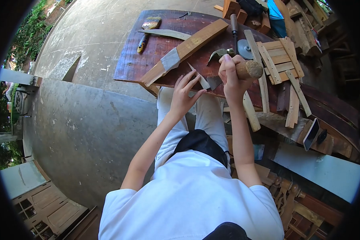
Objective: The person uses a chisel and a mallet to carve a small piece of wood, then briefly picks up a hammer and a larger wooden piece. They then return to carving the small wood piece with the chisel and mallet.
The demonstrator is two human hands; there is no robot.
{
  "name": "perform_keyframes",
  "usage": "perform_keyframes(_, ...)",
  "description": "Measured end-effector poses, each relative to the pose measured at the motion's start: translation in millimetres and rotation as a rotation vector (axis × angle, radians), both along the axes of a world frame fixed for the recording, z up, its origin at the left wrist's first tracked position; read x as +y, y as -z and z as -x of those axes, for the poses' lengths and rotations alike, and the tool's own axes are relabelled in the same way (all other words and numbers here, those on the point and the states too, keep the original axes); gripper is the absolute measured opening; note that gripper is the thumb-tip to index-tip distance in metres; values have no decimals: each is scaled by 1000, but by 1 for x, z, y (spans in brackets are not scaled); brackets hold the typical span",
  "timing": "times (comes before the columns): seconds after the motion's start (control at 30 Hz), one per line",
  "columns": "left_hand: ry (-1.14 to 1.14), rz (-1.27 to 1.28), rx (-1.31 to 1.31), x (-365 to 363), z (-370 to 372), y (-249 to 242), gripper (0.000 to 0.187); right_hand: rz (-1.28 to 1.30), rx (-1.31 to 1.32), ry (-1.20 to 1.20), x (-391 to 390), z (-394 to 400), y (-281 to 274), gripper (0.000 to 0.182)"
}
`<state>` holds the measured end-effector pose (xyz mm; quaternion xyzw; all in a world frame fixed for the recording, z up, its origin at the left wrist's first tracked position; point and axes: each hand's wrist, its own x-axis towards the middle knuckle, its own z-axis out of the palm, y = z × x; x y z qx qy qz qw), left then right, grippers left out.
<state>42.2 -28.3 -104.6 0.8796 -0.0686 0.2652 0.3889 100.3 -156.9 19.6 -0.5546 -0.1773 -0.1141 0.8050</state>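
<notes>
My right hand [233,76] is wrapped round the wooden handle of a claw hammer [250,70], its butt end pointing at me and its metal head beyond my fingers over the table. My left hand [185,92] is open at the table's near edge, fingers stretched out and fingertips right beside a thin pointed wood sliver [201,78]. A small dark grey flat piece [214,82] lies between my hands. Ahead of my left hand, a long wooden board [202,39] lies at a slant, with a pale grey patch [171,59] across it.
On the reddish table [128,60] lie a paintbrush [149,30], a curved wood strip [166,34], a dark-handled tool [234,30] and a grey disc [244,49]. Slatted wood pieces [278,60] are stacked at right. A phone [311,134] leans near the right edge.
</notes>
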Motion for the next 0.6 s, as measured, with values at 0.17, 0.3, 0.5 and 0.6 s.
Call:
perform_keyframes(0.17, -4, -5, -13, 1, 0, 0, 50, -17, -49, -21, 2, 2, -1, 31)
perform_keyframes(0.3, -4, -9, -20, 0, 1, -1, 50, -31, -57, -23, 2, 2, -1, 31)
perform_keyframes(0.5, 2, -10, -20, 1, 1, 1, 50, -37, -85, -26, 3, 3, 1, 29)
perform_keyframes(0.6, 3, -7, -21, 1, 0, 1, 50, -23, -85, -5, 0, 3, 4, 28)
